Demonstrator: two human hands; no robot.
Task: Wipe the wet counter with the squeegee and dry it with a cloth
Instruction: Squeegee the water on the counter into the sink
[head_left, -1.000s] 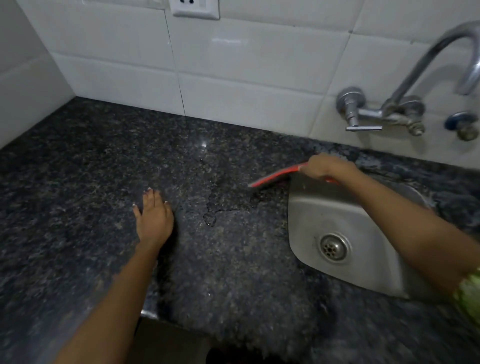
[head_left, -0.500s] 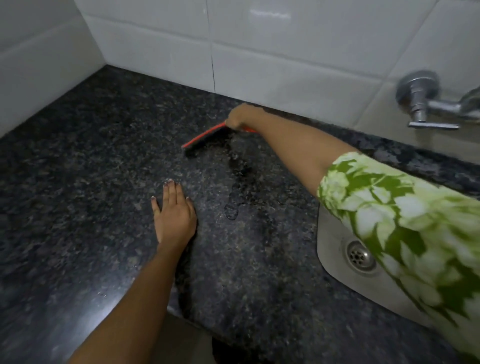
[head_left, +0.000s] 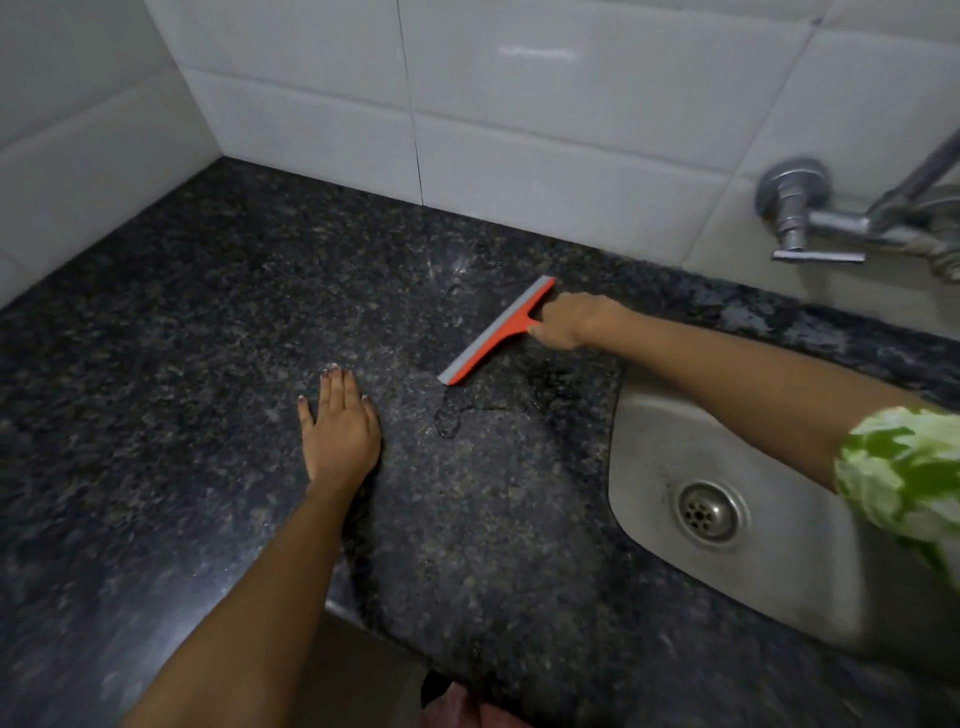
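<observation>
Right hand (head_left: 569, 319), centre-right of frame, is clenched around the handle of the orange plastic squeegee with grey rubber blade (head_left: 496, 331); handle hidden inside the fist. Blade lies diagonally on the dark speckled granite counter (head_left: 208, 338), edge apparently touching the stone. A small puddle of water (head_left: 448, 420) sits just below the blade's lower end, a wet sheen above it near the white tiled wall (head_left: 545, 130). Left hand (head_left: 340, 428), centre frame, rests flat and spread on the counter, holding nothing. Judged step: squeegee pass under way. Next move likely needs blade pressed down and drawn right toward the stainless steel sink (head_left: 779, 571). No cloth visible.
</observation>
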